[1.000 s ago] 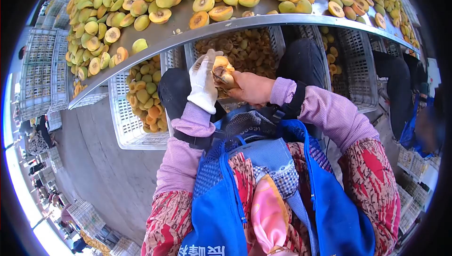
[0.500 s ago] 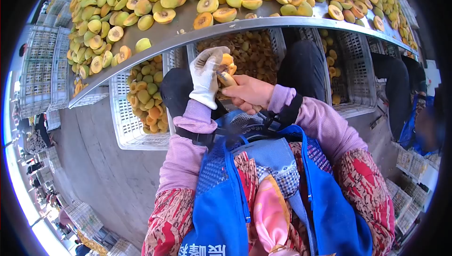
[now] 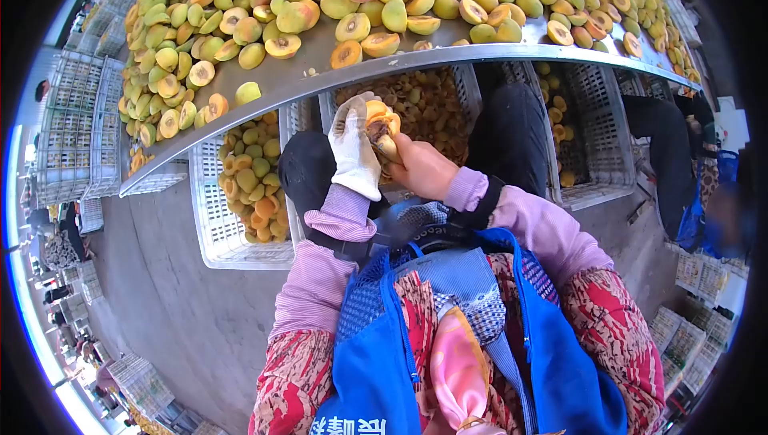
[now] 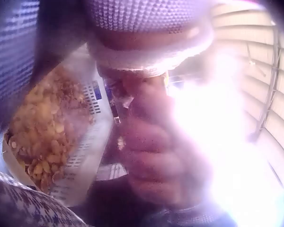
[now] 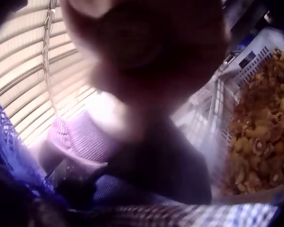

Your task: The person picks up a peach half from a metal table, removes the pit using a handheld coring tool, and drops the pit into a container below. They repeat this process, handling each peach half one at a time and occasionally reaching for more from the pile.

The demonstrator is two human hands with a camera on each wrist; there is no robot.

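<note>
Both hands and the fruit (image 3: 382, 117) sit slightly lower in the head view than half a second ago; the tabletop (image 3: 314, 57) has dropped with them, so part of this shift belongs to the camera. The right hand (image 3: 430, 169) has turned: its lower fingers, previously visible beneath the thumb, are now concealed in the head view. The fruit's dark inner part now shows more fully. Judged from this, work on the fruit is in progress and neither hand has released.

State of hands: the gloved left hand (image 3: 354, 147) is closed around the far side of the fruit. The bare right hand is curled, its thumb against a pale piece (image 3: 389, 148) adjoining the fruit.

Position: the fruit is held between both hands, above the crate (image 3: 470, 91) of fruit pieces and on the wearer's side of the tabletop edge.

Limits of view: whether the pale piece is a tool or part of the fruit cannot be determined. The left fingertips are largely obscured. Glare washes out much of the left wrist view, although curled bare fingers (image 4: 151, 163) remain discernible. Shadow and blur obscure the contact in the right wrist view.
</note>
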